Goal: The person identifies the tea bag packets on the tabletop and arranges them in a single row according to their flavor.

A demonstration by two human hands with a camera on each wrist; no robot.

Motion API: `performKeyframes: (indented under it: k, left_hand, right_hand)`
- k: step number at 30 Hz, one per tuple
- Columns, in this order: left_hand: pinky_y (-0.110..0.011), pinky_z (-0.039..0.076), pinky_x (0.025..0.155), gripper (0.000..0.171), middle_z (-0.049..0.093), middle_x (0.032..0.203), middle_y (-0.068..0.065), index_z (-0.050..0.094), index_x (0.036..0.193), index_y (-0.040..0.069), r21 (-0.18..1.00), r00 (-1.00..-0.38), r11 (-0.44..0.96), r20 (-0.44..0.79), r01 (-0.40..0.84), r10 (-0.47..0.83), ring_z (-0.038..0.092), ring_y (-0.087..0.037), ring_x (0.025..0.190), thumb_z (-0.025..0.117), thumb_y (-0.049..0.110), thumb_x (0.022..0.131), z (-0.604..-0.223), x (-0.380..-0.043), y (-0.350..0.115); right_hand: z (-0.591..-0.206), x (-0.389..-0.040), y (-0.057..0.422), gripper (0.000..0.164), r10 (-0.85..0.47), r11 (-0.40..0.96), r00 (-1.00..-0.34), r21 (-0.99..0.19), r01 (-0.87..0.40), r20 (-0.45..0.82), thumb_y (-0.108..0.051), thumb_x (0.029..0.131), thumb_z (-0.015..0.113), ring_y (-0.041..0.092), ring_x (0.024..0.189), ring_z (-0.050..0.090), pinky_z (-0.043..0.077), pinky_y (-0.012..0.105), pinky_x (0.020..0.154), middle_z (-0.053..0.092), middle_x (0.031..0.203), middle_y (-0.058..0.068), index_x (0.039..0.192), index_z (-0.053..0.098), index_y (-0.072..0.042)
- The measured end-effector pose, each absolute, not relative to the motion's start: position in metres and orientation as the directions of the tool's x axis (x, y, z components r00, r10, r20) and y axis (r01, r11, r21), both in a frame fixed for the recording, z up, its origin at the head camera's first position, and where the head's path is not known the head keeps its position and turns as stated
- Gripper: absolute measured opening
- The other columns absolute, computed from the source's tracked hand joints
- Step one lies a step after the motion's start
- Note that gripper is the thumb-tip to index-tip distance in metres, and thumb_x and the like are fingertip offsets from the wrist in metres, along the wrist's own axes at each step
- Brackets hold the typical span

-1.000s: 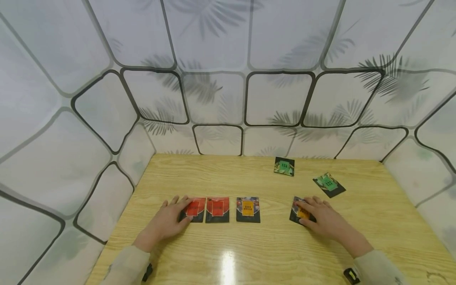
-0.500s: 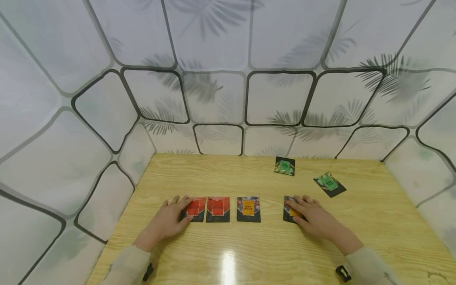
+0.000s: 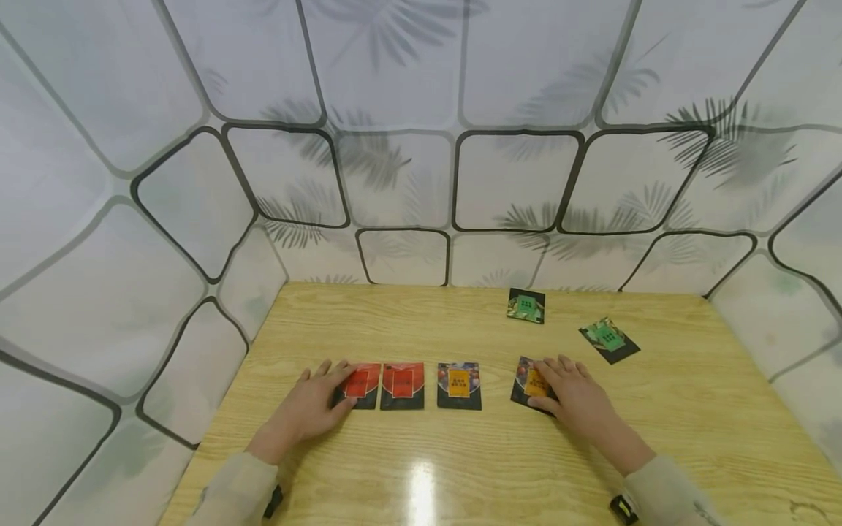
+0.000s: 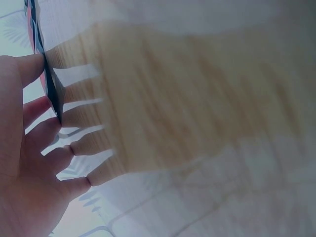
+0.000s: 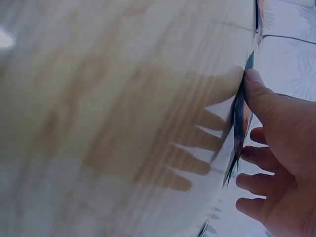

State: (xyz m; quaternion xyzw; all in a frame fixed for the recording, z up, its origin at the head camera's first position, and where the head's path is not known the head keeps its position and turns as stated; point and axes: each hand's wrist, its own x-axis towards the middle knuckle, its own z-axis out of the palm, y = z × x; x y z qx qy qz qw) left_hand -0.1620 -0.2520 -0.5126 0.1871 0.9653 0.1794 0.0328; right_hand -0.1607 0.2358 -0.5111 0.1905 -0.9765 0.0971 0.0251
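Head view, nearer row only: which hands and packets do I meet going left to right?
Left hand → left red packet → right red packet → left orange-labelled packet → right orange-labelled packet → right hand.

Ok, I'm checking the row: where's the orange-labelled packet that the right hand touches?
In the head view, that packet lies right of centre, partly under the right hand, with the other orange-labelled packet across a gap to its left.

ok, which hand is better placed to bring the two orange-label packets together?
Right, I'd say: the right hand touches the askew orange-label packet; the straight orange-label packet lies left of it. The left hand rests farther off, on the leftmost red packet.
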Motion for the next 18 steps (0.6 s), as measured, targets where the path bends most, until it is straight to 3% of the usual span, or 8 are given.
performKeyframes:
  k: [5,18]
  left_hand:
    - [-0.078,0.028,0.118,0.063,0.051,0.161,-0.018,0.051,0.157,0.008,0.354,-0.928,0.867,0.008,0.35,0.372,0.041,-0.053,0.15,0.062,0.042,0.105,-0.5132,-0.1623,-0.2521]
    - [-0.078,0.028,0.117,0.062,0.05,0.161,-0.018,0.05,0.157,0.009,0.354,-0.928,0.869,-0.003,0.346,0.371,0.04,-0.053,0.15,0.061,0.041,0.106,-0.5118,-0.1624,-0.2521]
  right_hand:
    - [-0.51,-0.1594,0.2316,0.068,-0.356,0.913,-0.933,-0.193,-0.36,0.055,-0.046,0.096,0.072,0.056,0.144,0.045,0.034,0.072,0.118,0.06,0.148,0.026,0.147,0.061,-0.002]
    - [-0.5094,-0.1598,0.2292,0.063,-0.468,0.846,-0.883,-0.298,-0.443,-0.016,-0.036,0.107,0.061,0.057,0.151,0.034,0.028,0.072,0.122,0.047,0.16,0.027,0.158,0.047,-0.001]
